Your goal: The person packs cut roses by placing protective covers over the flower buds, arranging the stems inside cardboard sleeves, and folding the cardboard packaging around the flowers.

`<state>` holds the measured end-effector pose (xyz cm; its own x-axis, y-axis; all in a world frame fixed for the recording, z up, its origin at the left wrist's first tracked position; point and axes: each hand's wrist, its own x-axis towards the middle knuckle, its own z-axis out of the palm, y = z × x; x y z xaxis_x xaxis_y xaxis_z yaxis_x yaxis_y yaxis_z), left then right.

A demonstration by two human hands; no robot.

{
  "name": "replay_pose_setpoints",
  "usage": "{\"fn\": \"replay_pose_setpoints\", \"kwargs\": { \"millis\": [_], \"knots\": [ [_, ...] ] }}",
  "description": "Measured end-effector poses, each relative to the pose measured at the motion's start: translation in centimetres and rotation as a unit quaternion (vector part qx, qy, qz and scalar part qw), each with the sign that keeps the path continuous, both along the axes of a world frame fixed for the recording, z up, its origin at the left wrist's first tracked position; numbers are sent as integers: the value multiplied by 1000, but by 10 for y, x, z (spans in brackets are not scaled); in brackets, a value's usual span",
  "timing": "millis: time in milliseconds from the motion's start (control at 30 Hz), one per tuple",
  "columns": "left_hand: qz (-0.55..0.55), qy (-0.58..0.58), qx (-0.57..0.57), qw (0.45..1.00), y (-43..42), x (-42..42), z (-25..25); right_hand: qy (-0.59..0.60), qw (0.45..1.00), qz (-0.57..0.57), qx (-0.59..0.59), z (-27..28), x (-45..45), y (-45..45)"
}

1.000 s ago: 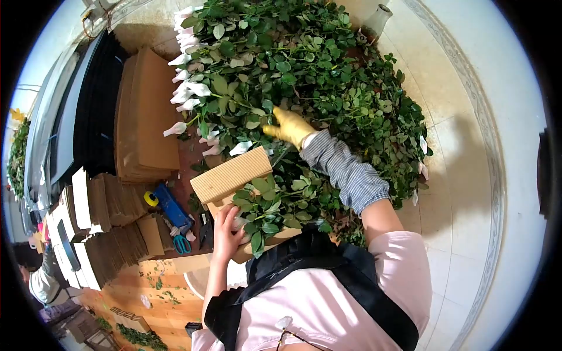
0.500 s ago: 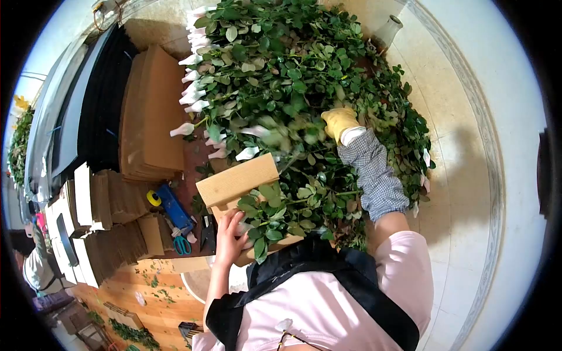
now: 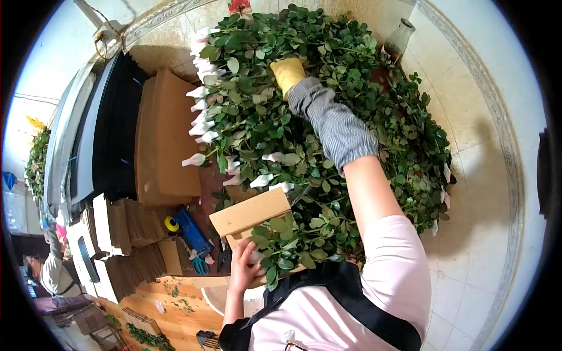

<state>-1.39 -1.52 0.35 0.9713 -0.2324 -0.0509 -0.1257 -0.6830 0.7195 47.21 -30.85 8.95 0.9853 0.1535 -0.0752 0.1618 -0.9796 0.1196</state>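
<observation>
My bare left hand is curled around the pale wrapped head of a rose at the near edge of the table. Leafy stems extend right from it, and a folded piece of corrugated cardboard stands just beyond. Far across the big pile of roses, my right hand, in a yellow glove and checked sleeve cover, is closed among the leaves. Whatever its fingers hold is hidden. White-wrapped rose heads line the pile's left side.
Stacked cardboard sheets and smaller folded cartons stand at left. Near them lie a blue tool with a yellow roll and teal-handled scissors. A glass bottle is at the back right. A person shows at far left.
My right hand has moved away from me and to the left over the rose pile. My left hand keeps its hold beside the cardboard. The whole view has shifted slightly.
</observation>
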Motion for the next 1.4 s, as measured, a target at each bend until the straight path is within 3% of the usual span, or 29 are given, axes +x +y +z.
{"fn": "replay_pose_setpoints", "kwargs": {
  "millis": [33, 133, 233, 267, 333, 367, 433, 467, 533, 600, 633, 667, 700, 767, 800, 867, 967, 1000, 1133, 1233, 1267, 1333, 1367, 1400],
  "knots": [
    [0, 1, 3, 1000, 0, 1, 1, -22, 999, -31, -3, 9, -11, 8],
    [6, 10, -1, 1000, -1, 1, 0, -249, 964, 1, 89, 20, -51, 1],
    [5, 3, 2, 1000, -2, 2, -1, -465, 861, 53, 199, 37, -73, -31],
    [-2, -9, 10, 1000, -1, 2, 0, -485, 840, 87, 227, 38, -85, -42],
    [-7, -10, 3, 1000, 0, 1, -3, -456, 859, 87, 218, 31, -113, -58],
    [-1, -7, -6, 1000, 1, 0, -4, -359, 922, 45, 135, 30, -129, -66],
    [0, -10, -8, 1000, 2, 0, -2, -271, 960, 7, 62, -8, -143, -95],
    [3, -12, -10, 1000, -1, 0, -3, -275, 961, 37, 3, -21, -161, -109],
    [-7, -1, -16, 1000, 0, 2, -1, -224, 974, -13, 7, 5, -194, -115],
    [-8, -6, -11, 1000, 1, 3, -5, -82, 944, -104, 304, 17, -209, -114],
    [-7, -13, -10, 1000, 0, 3, -2, -127, 867, 0, 481, 18, -219, -112],
    [-12, -20, -15, 1000, 1, 3, -4, -147, 815, 74, 555, 20, -230, -109],
    [-9, -22, -17, 1000, -1, 4, -3, -172, 785, 143, 578, 37, -247, -97],
    [-14, -40, -14, 999, 1, 3, -5, -224, 794, 210, 525, 42, -267, -84],
    [-18, -39, -16, 999, 2, 3, -5, -268, 858, 169, 405, 31, -265, -87],
    [-18, -42, -29, 999, 1, 2, -3, -266, 872, 53, 408, 61, -313, -80],
    [-21, -47, -29, 998, 1, 2, -1, -336, 777, -3, 533, 77, -357, -109],
    [-20, -49, -36, 998, 0, 2, -1, -366, 720, -20, 590, 82, -370, -126],
    [-15, -49, -42, 998, 0, 2, -2, -448, 453, -32, 770, 87, -398, -244],
    [-16, -48, -39, 998, 0, 3, -1, -447, 241, 21, 861, 22, -398, -405],
    [-16, -35, -38, 999, 0, 3, 1, -394, 169, -76, 900, 10, -394, -442],
    [-6, -22, -34, 999, -1, 0, 2, -368, 16, -397, 840, 18, -368, -442],
    [-7, -16, -34, 999, -1, 0, -1, -341, 44, -421, 839, 9, -349, -430],
    [-7, -9, -29, 1000, 1, 1, -2, -302, 125, -389, 861, 1, -323, -403]
  ]
}}
